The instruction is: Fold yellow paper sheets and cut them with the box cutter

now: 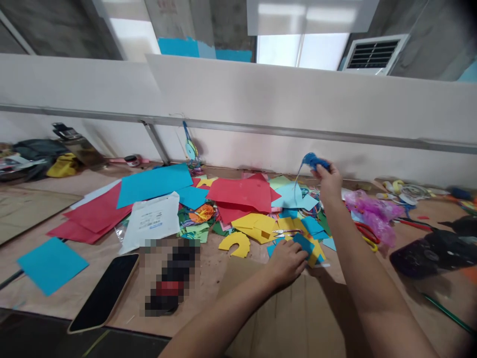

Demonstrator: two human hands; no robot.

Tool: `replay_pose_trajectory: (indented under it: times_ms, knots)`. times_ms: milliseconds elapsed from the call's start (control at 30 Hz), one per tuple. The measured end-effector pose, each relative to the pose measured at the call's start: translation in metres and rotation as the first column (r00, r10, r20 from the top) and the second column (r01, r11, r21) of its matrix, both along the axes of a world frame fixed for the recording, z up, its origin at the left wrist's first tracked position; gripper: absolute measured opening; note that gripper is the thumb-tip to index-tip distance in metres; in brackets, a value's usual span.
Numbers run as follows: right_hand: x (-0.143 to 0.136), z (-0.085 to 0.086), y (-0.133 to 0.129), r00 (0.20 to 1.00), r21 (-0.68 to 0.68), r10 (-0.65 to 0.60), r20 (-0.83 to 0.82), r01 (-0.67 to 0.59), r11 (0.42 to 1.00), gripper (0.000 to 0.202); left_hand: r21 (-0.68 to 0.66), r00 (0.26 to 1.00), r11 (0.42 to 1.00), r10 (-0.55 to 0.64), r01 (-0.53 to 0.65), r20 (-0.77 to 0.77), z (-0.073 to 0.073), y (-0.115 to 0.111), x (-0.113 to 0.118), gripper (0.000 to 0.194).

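Note:
In the raised right hand (328,180) is a small bundle of blue cord (315,160), with a thin loose end hanging down to the left. My left hand (287,259) is low over the front of the paper heap, its fingers curled against a small blue paper piece (303,242); the thumb is mostly hidden. Just beyond those fingers lie small scissors (285,231) on yellow paper (257,223). A curved yellow cutout (235,243) rests to the left. Red sheets (242,194) and a pale blue sheet (288,195) are farther back.
Brown cardboard (294,318) lies in front of me. At left are a phone (106,291), a blurred-out dark object (173,278), a white packet (151,221) and a large blue sheet (156,184). Pink plastic (372,211) and red-handled pliers (367,233) lie right. A white panel (238,109) stands behind.

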State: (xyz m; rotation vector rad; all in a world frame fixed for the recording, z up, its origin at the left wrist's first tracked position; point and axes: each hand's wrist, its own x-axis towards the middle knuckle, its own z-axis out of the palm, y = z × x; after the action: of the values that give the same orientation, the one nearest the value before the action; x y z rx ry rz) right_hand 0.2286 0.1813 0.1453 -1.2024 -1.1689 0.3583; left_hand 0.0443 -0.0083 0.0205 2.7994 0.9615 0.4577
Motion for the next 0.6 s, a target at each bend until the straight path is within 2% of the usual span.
replay_pose_trajectory:
  times_ms: [100, 200, 233, 267, 300, 333, 400, 500, 533, 600]
  knots:
    - [0.014, 0.021, 0.007, 0.987, 0.057, -0.122, 0.103, 0.117, 0.992, 0.045, 0.013, 1.0, 1.0, -0.012, 0.012, 0.007, -0.003, 0.001, -0.002, 0.023]
    - [0.017, 0.019, -0.001, 0.947, 0.051, -0.171, 0.272, 0.163, 0.985, 0.064, 0.038, 0.999, 0.999, -0.033, 0.032, 0.022, -0.004, 0.003, -0.001, 0.025]
    - [0.013, 0.012, -0.005, 0.914, 0.024, -0.151, 0.378, 0.153, 0.988, 0.073, 0.043, 0.999, 0.998, -0.037, 0.036, 0.034, -0.005, 0.005, -0.001, 0.025]
    - [0.005, 0.002, -0.01, 0.832, -0.031, -0.094, 0.547, 0.132, 0.991, 0.079, 0.045, 0.998, 0.998, -0.04, 0.038, 0.046, -0.005, 0.006, 0.0, 0.026]
    - [-0.007, -0.011, -0.014, 0.714, -0.11, 0.019, 0.7, 0.081, 0.991, 0.08, 0.041, 0.998, 0.998, -0.04, 0.038, 0.057, -0.005, 0.007, 0.0, 0.026]
    - [-0.021, -0.025, -0.017, 0.571, -0.218, 0.185, 0.8, -0.011, 0.976, 0.079, 0.033, 0.997, 0.999, -0.039, 0.038, 0.06, -0.005, 0.008, 0.0, 0.024]
    - [-0.057, -0.054, -0.023, 0.433, -0.34, 0.375, 0.82, -0.159, 0.927, 0.069, 0.004, 0.998, 0.999, -0.047, 0.047, 0.038, -0.004, 0.01, 0.0, 0.021]
    - [-0.109, -0.088, -0.029, 0.321, -0.42, 0.476, 0.819, -0.231, 0.878, 0.069, -0.035, 0.999, 0.998, -0.054, 0.054, 0.001, -0.005, 0.011, -0.001, 0.019]
    - [-0.123, -0.095, -0.029, 0.31, -0.425, 0.48, 0.821, -0.23, 0.875, 0.067, -0.04, 0.999, 0.998, -0.044, 0.044, 0.006, -0.005, 0.011, -0.002, 0.019]
    - [-0.141, -0.099, -0.027, 0.316, -0.415, 0.463, 0.828, -0.212, 0.885, 0.048, -0.042, 1.0, 0.999, -0.006, 0.007, 0.028, -0.006, 0.012, -0.004, 0.023]
